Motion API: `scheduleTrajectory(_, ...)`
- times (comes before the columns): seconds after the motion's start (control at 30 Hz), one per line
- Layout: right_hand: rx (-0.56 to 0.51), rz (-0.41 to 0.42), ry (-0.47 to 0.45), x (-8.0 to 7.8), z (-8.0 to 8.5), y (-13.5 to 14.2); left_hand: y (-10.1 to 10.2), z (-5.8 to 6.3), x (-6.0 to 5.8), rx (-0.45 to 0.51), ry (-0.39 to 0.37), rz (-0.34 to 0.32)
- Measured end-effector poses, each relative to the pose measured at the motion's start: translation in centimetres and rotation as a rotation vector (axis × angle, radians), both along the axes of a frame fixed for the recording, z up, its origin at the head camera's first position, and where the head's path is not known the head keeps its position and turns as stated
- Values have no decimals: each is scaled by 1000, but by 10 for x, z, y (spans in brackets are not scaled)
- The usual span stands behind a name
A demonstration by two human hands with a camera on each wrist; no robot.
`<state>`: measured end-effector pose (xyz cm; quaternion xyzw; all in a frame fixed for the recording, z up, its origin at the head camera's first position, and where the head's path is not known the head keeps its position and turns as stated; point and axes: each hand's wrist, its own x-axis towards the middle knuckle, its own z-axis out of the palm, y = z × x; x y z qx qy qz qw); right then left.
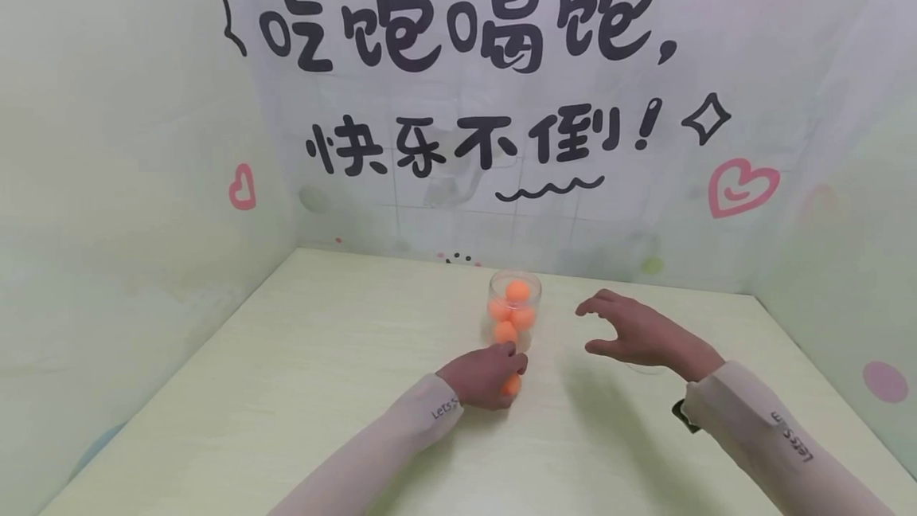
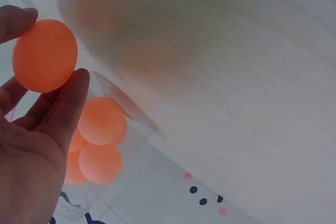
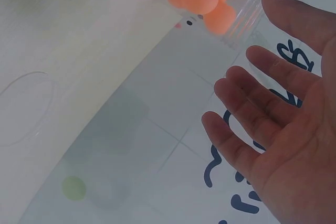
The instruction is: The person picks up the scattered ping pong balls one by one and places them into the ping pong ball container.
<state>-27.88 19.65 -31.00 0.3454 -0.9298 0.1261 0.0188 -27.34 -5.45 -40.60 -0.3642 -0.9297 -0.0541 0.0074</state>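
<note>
A clear jar (image 1: 536,293) stands on the table with several orange balls (image 1: 517,291) inside, like ping-pong balls. In front of it, my left hand (image 1: 481,377) pinches another orange ball (image 2: 45,56) between thumb and fingertips. Seen from the left wrist, that ball is outside the jar, whose balls (image 2: 101,163) show beyond the fingers. To the right of the jar, my right hand (image 1: 634,333) hovers over the table with nothing in it. Its fingers (image 3: 257,114) are spread and slightly bent, apart from the thumb.
A thin clear round lid (image 3: 51,90) lies flat on the pale table (image 1: 286,388), partly hidden under the right wrist in the head view. A printed back wall (image 1: 430,221) rises close behind the jar, with side walls to the left and right.
</note>
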Motion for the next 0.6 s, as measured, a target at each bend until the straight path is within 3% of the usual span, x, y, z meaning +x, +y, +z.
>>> scheduleTrajectory(0.5, 1, 1, -3, 2, 1, -1, -9, 21, 1, 46, 24, -4)
scheduleTrajectory(0.6, 1, 3, -4, 2, -1, 0, -11, 26, 0, 55, -2, 13)
